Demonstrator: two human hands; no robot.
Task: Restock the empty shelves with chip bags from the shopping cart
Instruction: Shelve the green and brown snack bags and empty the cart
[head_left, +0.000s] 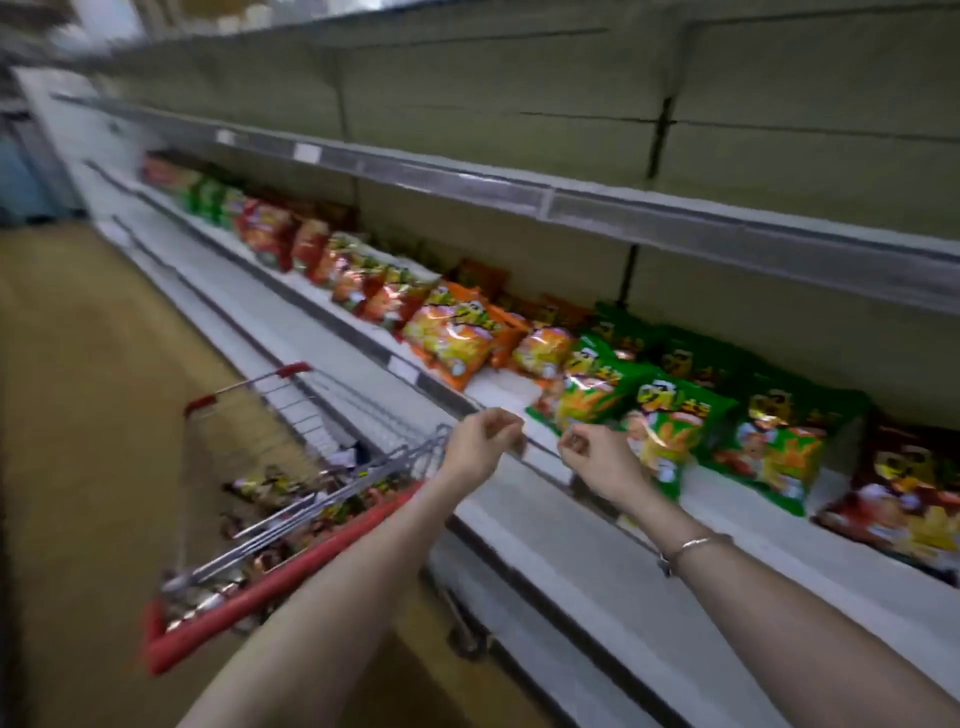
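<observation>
Both my hands hover in front of the middle shelf (498, 392), which carries a row of chip bags: orange ones (452, 338), green ones (670, 431) and a dark red one (904, 493) at the right. My left hand (480, 441) is loosely curled with nothing in it, just above the cart's near right corner. My right hand (597, 457) is also curled and holds nothing, right in front of a green bag. The shopping cart (270, 582) with red trim stands at lower left, with several dark chip bags (260, 488) lying in its basket.
The upper shelf (571, 200) and the lower shelves (597, 561) hold no goods. A bare gap (501, 387) on the middle shelf lies between the orange and green bags. The tan aisle floor (78, 415) stretches to the left. A bracelet (691, 545) sits on my right wrist.
</observation>
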